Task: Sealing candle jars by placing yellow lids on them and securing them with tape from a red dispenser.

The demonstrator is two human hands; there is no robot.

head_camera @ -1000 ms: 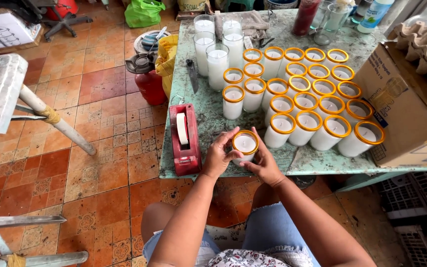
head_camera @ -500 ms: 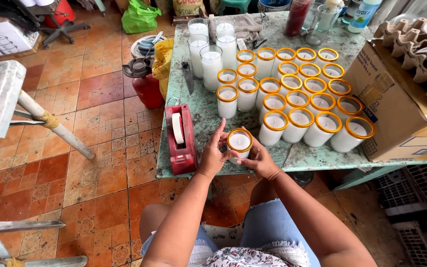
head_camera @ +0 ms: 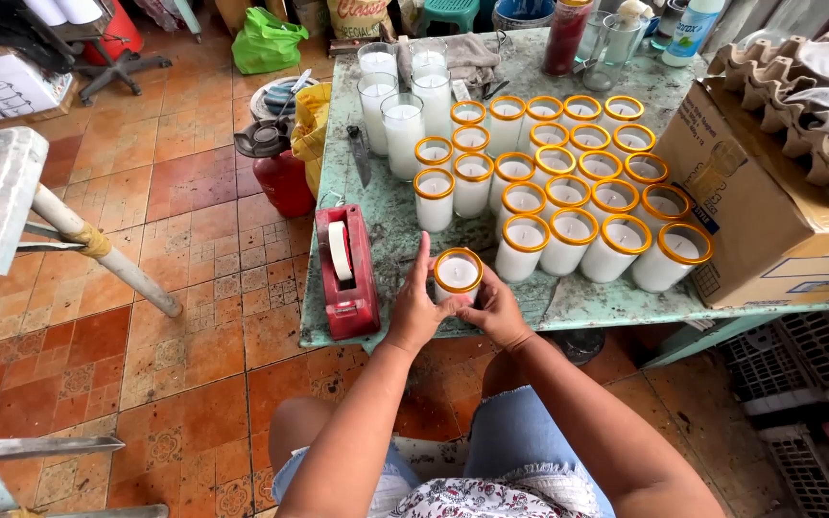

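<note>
Both hands, left hand point(head_camera: 415, 312) and right hand point(head_camera: 494, 309), are wrapped snug around the yellow-rimmed candle glass point(head_camera: 458, 275) at the table's point(head_camera: 595, 305) front edge beside the red tape dispenser point(head_camera: 345, 272), so probably turn it slowly and keep it upright.

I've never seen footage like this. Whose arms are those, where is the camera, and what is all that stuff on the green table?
There is no machine here: the camera sits on a person's head and looks down at their own two bare arms. The left hand and right hand together hold one glass candle with white wax and a yellow rim, at the near edge of the worn green table. Behind it stand rows of matching yellow-rimmed candles and a few plain tall ones. A red tape dispenser lies to the left, a cardboard box to the right. The floor is orange tile.
</note>
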